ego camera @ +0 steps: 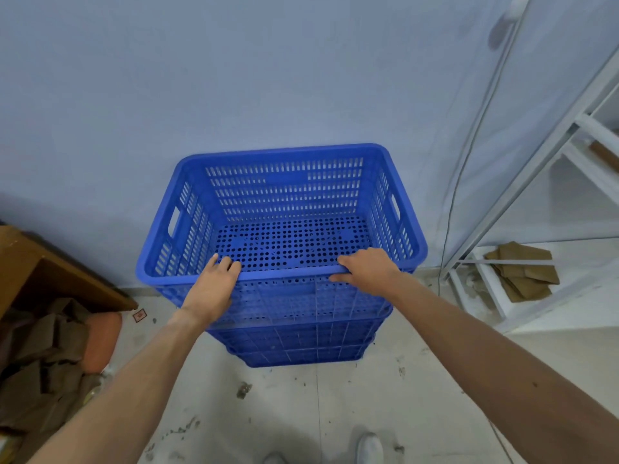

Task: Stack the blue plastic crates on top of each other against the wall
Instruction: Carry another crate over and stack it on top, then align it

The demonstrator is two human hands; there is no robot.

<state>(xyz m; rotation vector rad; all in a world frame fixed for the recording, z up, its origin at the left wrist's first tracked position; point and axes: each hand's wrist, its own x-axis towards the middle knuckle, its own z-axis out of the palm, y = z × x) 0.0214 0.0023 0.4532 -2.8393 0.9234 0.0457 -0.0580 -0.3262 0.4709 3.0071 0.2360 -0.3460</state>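
Note:
A stack of blue plastic crates stands on the floor with its far side against the pale wall. The top crate [284, 195] is empty, with slotted walls and a perforated bottom. Lower crates [301, 343] show beneath it, nested. My left hand [212, 289] rests on the near rim, left of centre, fingers curled over the edge. My right hand [366, 269] grips the same rim to the right of centre, fingers hooked inside and thumb outside.
A white metal shelf rack [522, 182] with brown cardboard pieces [522, 269] stands at right. A cable [469, 155] hangs down the wall beside it. At left are a wooden table [40, 262], crumpled cardboard and an orange object [104, 339]. The tiled floor [318, 406] is dirty.

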